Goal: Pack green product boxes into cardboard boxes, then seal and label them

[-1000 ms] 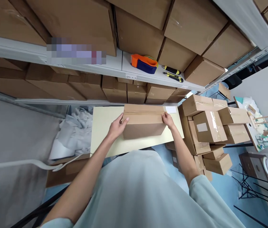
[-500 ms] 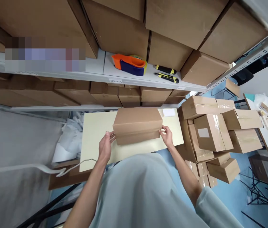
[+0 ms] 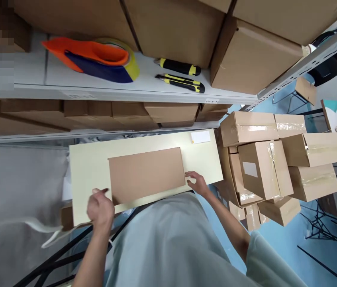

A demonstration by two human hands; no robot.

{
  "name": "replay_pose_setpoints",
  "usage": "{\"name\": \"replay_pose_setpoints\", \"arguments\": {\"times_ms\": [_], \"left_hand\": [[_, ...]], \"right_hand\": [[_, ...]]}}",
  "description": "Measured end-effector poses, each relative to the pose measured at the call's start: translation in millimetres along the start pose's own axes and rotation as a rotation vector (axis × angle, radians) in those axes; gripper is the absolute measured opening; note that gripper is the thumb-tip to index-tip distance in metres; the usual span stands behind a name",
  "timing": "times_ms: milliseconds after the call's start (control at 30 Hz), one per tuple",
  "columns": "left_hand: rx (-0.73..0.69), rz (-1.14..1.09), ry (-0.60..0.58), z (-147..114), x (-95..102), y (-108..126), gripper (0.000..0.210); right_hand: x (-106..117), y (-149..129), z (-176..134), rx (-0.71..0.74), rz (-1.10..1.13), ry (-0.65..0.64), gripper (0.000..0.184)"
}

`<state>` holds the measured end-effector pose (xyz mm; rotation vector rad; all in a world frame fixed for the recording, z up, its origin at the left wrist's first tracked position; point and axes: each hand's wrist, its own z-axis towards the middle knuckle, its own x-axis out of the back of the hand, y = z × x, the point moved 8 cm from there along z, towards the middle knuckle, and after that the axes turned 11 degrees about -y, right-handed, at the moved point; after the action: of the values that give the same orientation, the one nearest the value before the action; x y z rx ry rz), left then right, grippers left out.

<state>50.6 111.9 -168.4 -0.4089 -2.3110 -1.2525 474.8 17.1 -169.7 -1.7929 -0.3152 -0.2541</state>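
A brown cardboard box point(image 3: 147, 175) lies on the cream tabletop point(image 3: 89, 167), its plain broad face turned up. To its left is my left hand point(image 3: 100, 208), thumb and a finger pointing toward the box's near left corner with a small gap between; the other fingers are partly hidden. Off the right end, my right hand point(image 3: 197, 184) holds nothing, its thumb and forefinger spread apart close to the box edge. A small white card or label point(image 3: 200, 136) rests at the table's back right.
Above the table, a shelf point(image 3: 144, 92) bears an orange and blue tape dispenser point(image 3: 96, 59), two yellow-black utility knives point(image 3: 182, 75) and large cartons point(image 3: 174, 32). Taped cartons point(image 3: 264, 167) are stacked at the right. A white cable point(image 3: 37, 224) crosses at the left.
The box has turned from showing its taped side to lying with a plain face up, nearer me and further left in view. Both hands have come off its ends.
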Motion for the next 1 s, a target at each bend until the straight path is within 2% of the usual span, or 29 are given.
{"name": "replay_pose_setpoints", "arguments": {"times_ms": [67,100,133,200,267,367,467,567,700,867,1000], "left_hand": [[-0.139,0.073,0.175,-5.9,3.2,43.4,0.055],[-0.268,0.092,0.203,-10.1,-3.9,73.0,0.055],[-0.433,0.096,0.184,-15.7,-17.4,106.2,0.054],[-0.639,0.057,0.075,-25.6,-55.4,163.9,0.048],[-0.751,0.015,-0.056,-35.0,-101.9,211.3,0.046],[-0.789,0.024,-0.263,-49.1,-177.6,254.9,0.051],[-0.755,0.022,-0.415,-63.4,-234.8,264.7,0.056],[-0.693,0.025,-0.502,-73.0,-263.7,253.8,0.058],[-0.647,0.038,-0.541,-75.4,-274.1,237.9,0.059],[-0.618,0.061,-0.551,-74.3,-278.7,235.6,0.058],[-0.596,0.091,-0.589,-75.0,-284.4,238.1,0.058]], "right_hand": [[28.0,-2.7,18.2,0.041,-0.154,0.017,0.022],[43.5,-3.6,30.2,0.050,-0.224,0.040,0.023],[58.6,-4.1,44.0,0.055,-0.287,0.067,0.023],[82.7,-4.3,75.7,0.064,-0.399,0.107,0.024],[95.4,-2.2,109.9,0.068,-0.491,0.105,0.025],[95.4,7.3,156.1,0.055,-0.595,0.019,0.028],[88.0,23.4,185.1,0.004,-0.658,-0.078,0.029],[85.4,37.6,196.2,-0.039,-0.678,-0.103,0.031],[84.9,44.5,197.9,-0.012,-0.674,-0.107,0.032],[85.2,42.1,199.0,0.008,-0.643,-0.130,0.031],[96.0,30.5,199.5,0.007,-0.587,-0.028,0.030]]}}
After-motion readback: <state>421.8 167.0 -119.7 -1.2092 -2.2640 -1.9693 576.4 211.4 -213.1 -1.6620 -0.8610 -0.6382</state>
